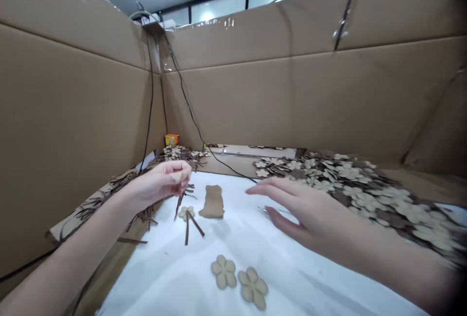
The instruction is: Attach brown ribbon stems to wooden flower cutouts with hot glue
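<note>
My left hand is raised over the left side of the white work surface, its fingers curled closed. A small tan patch shows at its fingers; what they hold, if anything, is hidden. My right hand hovers at the right with fingers and thumb apart. By its thumb lies a thin silver tool, mostly hidden by the hand. Between the hands is a ragged brown piece. A pale flower with two dark strips lies left of it. Two beige flower pieces sit in front.
Many cream and brown flower pieces are heaped at the right. Dark strips lie loose along the left edge. A small orange box stands in the back corner. Tall cardboard walls enclose the space, and a black cable hangs down.
</note>
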Demonstrator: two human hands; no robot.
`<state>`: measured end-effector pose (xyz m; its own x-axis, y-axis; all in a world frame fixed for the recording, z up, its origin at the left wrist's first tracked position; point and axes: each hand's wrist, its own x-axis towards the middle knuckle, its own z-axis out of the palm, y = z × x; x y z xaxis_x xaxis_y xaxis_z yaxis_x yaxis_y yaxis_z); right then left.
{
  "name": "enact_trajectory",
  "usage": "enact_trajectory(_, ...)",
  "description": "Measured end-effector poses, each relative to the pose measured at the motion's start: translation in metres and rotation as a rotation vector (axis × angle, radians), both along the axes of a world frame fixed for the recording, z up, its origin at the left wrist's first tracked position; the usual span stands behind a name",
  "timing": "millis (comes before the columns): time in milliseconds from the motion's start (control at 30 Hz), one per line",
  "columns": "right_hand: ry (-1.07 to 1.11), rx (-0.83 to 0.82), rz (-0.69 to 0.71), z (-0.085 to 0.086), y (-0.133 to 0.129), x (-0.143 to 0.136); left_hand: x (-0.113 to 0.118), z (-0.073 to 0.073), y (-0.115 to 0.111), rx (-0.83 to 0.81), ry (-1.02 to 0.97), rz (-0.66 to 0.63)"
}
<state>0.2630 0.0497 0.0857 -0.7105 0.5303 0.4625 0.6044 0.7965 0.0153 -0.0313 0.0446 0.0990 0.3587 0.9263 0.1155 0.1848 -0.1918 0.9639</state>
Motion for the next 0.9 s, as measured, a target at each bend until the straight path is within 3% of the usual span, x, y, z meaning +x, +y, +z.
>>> enact_trajectory(100,0.126,-0.129,0.045,0.007,-0.008,-0.026,0.025,-0.005,-0.011,-0.073,-0.011,-0.123)
enact_trajectory(200,0.167,-0.172,0.099,0.001,-0.008,-0.040,0.034,-0.012,-0.015,-0.062,0.084,-0.100)
enact_trajectory(300,0.136,-0.235,0.105,-0.015,-0.002,-0.041,0.017,-0.018,-0.007,0.099,0.374,0.063)
enact_trajectory(367,0.094,-0.283,0.087,-0.026,0.002,-0.038,-0.004,-0.025,0.005,0.262,0.781,0.287)
enact_trajectory(400,0.069,-0.306,0.072,-0.032,0.004,-0.036,-0.014,-0.032,0.011,0.259,0.994,0.395)
enact_trajectory(433,0.046,-0.328,0.057,-0.036,0.005,-0.034,-0.022,-0.039,0.017,0.219,1.066,0.424)
enact_trajectory(533,0.007,-0.374,0.037,-0.046,0.003,-0.032,-0.029,-0.069,0.030,0.129,1.180,0.455)
enact_trajectory(700,0.006,-0.403,0.114,-0.052,-0.009,-0.030,-0.006,-0.112,0.031,0.156,1.316,0.599)
enact_trajectory(800,0.012,-0.414,0.161,-0.051,-0.014,-0.029,-0.004,-0.117,0.029,0.163,1.292,0.585)
enact_trajectory(900,0.018,-0.399,0.189,-0.049,-0.015,-0.028,-0.017,-0.108,0.031,0.165,1.201,0.565)
